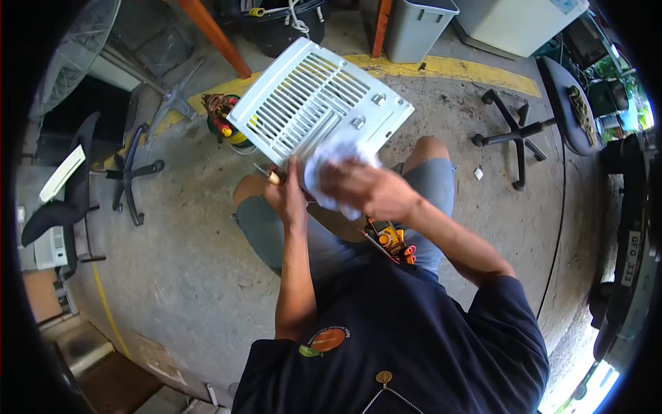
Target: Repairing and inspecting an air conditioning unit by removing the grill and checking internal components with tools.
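Observation:
A white vented appliance panel (296,103), with slatted openings and two small knobs, is tilted over my knees. My left hand (288,190) grips its near lower edge, fingers wrapped around it; a short tan object (274,178) shows beside them, too small to name. A white-and-bluish cloth (331,152) is in my right hand (369,190), pressed on or just over the panel's near part; both cloth and hand are blurred by motion. A yellow multimeter (389,238) with red-handled probes lies in my lap below the right hand.
A tool container (224,121) sits beyond my left knee. Office chairs stand left (127,179) and right (520,134). A fan (76,48) is at upper left. A black tub (283,38), grey bin (417,34), orange posts (221,38) and white appliance (517,21) line the back.

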Tool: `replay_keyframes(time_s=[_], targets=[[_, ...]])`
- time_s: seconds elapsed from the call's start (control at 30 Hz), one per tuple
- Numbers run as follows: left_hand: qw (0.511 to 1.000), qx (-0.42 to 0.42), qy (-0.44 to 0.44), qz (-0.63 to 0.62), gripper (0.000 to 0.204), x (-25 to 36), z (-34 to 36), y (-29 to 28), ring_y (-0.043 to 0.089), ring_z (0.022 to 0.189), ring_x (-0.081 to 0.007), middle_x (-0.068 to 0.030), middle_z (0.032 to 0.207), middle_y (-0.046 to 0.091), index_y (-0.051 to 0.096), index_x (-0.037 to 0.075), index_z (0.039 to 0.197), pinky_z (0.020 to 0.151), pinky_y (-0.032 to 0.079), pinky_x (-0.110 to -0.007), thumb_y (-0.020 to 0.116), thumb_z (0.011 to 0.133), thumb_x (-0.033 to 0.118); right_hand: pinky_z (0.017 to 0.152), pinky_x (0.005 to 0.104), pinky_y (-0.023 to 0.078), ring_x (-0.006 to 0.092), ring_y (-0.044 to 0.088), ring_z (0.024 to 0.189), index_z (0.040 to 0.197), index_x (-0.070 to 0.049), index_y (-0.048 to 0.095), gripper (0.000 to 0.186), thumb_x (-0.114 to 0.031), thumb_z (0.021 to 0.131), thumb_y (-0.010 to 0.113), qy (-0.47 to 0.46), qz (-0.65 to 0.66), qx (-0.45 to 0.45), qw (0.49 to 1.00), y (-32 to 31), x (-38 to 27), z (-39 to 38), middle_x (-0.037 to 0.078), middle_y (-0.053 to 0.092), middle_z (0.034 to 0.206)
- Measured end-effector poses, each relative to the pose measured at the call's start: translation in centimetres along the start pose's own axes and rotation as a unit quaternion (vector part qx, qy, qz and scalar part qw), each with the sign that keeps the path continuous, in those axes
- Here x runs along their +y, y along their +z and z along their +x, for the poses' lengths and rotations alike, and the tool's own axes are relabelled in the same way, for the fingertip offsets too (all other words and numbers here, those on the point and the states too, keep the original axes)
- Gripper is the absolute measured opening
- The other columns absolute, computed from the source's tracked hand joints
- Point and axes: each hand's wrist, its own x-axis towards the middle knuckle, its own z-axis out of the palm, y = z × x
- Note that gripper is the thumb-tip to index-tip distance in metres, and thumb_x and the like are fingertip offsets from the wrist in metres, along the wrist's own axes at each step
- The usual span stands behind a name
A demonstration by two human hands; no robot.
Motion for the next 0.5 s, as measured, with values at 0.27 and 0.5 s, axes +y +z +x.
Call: replay_keyframes(time_s=[0.27,0.5], targets=[[0.997,0.007,0.022,0.072,0.028,1.8,-1.4,-0.2,0.069,0.088,-0.0146,-0.0126,0.103,0.075,0.067,-0.005,0.113,0.080,0.060,-0.028,0.079,0.104,0.019,0.096,0.0388,0.059,0.0355,0.073,0.115,0.142,-0.004,0.071,0.054,0.003,0.089,0.062,0.511,0.032,0.156,0.845,-4.7,15.7,-8.7,0.018,0.074,0.136],[0.996,0.020,0.019,0.085,0.029,1.7,-0.7,-0.1,0.070,0.087,-0.0151,-0.0132,0.104,0.076,0.067,-0.006,0.114,0.079,0.060,-0.027,0.079,0.104,0.019,0.086,0.0332,0.057,0.0295,0.073,0.099,0.131,0.004,0.075,0.038,-0.001,0.098,0.058,0.638,0.173,0.140,0.737,-2.2,12.8,-7.7,0.017,0.077,0.120]])
